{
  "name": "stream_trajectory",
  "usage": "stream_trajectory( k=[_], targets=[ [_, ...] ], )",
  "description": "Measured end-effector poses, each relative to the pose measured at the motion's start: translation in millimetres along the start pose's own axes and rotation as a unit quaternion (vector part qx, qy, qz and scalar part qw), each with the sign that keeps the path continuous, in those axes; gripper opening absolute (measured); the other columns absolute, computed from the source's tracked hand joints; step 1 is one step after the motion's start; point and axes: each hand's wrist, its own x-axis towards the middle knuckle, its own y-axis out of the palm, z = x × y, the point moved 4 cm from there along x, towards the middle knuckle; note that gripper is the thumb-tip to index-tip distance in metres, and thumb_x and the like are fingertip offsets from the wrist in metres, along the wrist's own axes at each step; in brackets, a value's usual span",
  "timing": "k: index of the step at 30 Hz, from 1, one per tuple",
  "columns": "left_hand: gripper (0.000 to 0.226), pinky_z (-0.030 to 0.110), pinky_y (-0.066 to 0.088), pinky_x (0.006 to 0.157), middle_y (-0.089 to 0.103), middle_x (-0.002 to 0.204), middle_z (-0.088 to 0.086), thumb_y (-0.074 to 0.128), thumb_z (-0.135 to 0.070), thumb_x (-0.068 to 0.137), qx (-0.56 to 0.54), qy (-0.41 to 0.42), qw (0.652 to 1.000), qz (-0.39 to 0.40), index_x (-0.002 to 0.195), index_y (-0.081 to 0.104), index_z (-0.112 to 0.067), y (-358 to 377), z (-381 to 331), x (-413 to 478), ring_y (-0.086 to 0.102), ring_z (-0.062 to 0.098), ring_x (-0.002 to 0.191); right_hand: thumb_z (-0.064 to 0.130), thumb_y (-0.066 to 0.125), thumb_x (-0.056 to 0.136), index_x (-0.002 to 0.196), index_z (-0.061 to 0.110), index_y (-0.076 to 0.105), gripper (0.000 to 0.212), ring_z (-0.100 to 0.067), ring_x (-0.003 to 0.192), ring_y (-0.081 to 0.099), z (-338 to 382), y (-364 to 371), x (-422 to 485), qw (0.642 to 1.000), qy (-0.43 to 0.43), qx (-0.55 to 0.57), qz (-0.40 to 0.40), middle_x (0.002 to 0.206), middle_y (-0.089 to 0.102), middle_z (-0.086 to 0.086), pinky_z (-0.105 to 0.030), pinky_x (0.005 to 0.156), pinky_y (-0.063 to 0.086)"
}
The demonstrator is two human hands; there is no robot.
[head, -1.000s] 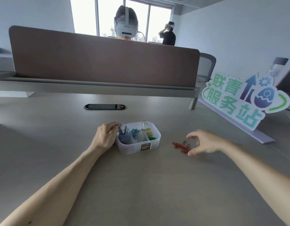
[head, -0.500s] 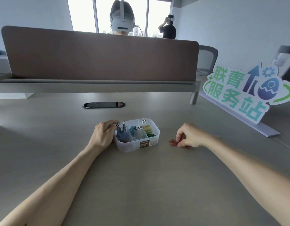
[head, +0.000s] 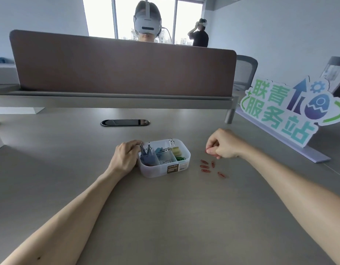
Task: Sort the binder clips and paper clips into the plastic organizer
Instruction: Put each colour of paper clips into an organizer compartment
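A clear plastic organizer [head: 161,172] with several compartments sits mid-desk, holding blue, silver and yellow binder clips plus white and green paper clips. My left hand [head: 125,159] grips the organizer's left end. Several red paper clips [head: 207,167] lie loose on the desk just right of the organizer. Above them my right hand [head: 222,143] is lifted off the desk, its fingers pinched on red paper clips that peek out at the fingertips.
A brown divider panel [head: 123,66] runs across the back of the grey desk [head: 165,217], with a cable grommet [head: 125,122] in front of it. A green sign [head: 291,113] stands at the right. Two people wearing headsets are beyond the divider.
My right hand closed on the red paper clips and has lifted up and back, leaving several clips spread on the desk. My left hand stays on the organizer.
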Motion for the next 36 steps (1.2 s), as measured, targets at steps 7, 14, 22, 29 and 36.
stream_trajectory(
  k=[7, 14, 22, 29, 36],
  targets=[
    [0.026, 0.023, 0.040, 0.062, 0.065, 0.065, 0.000, 0.043, -0.008, 0.083, 0.008, 0.011, 1.000, 0.000, 0.088, 0.069, -0.005, -1, -4, -3, 0.058, 0.023, 0.068, 0.012, 0.067, 0.080, 0.069, 0.017, 0.070, 0.013, -0.002, 0.042, 0.058, 122, 36, 23, 0.986, -0.140, -0.027, 0.085, 0.050, 0.062, 0.009, -0.016, 0.050, 0.045],
    [0.027, 0.028, 0.042, 0.065, 0.065, 0.071, 0.011, 0.039, -0.016, 0.072, 0.004, 0.014, 1.000, 0.021, 0.077, 0.063, -0.006, -4, -2, -2, 0.057, 0.027, 0.072, 0.018, 0.082, 0.063, 0.071, 0.018, 0.073, 0.012, -0.024, 0.063, 0.067, 155, 65, 36, 0.982, -0.154, -0.073, 0.082, 0.069, 0.069, -0.004, -0.039, 0.065, 0.060],
    [0.024, 0.022, 0.039, 0.060, 0.059, 0.065, 0.010, 0.038, -0.016, 0.074, 0.006, 0.013, 1.000, 0.016, 0.073, 0.060, -0.007, -6, -2, -4, 0.048, 0.026, 0.066, 0.010, 0.066, 0.076, 0.061, 0.016, 0.068, 0.016, -0.015, 0.056, 0.053, 160, 66, 34, 0.972, -0.213, -0.043, 0.085, 0.054, 0.058, 0.004, -0.026, 0.058, 0.042],
    [0.023, 0.034, 0.047, 0.066, 0.055, 0.053, 0.003, 0.042, -0.010, 0.082, 0.015, 0.002, 1.000, 0.012, 0.083, 0.064, -0.005, -7, -2, -4, 0.058, 0.030, 0.062, 0.023, 0.074, 0.078, 0.072, 0.020, 0.072, 0.007, 0.008, 0.049, 0.055, 47, 10, 19, 0.992, -0.109, 0.052, -0.045, 0.066, 0.067, 0.012, -0.016, 0.059, 0.039],
    [0.033, 0.028, 0.043, 0.063, 0.057, 0.056, 0.005, 0.037, -0.019, 0.075, 0.010, 0.004, 1.000, 0.004, 0.083, 0.066, -0.005, -7, -5, -3, 0.056, 0.030, 0.062, 0.030, 0.085, 0.065, 0.084, 0.018, 0.070, 0.026, 0.001, 0.057, 0.058, -47, 29, -24, 0.997, 0.028, 0.013, 0.073, 0.075, 0.070, 0.002, -0.010, 0.053, 0.042]
  ],
)
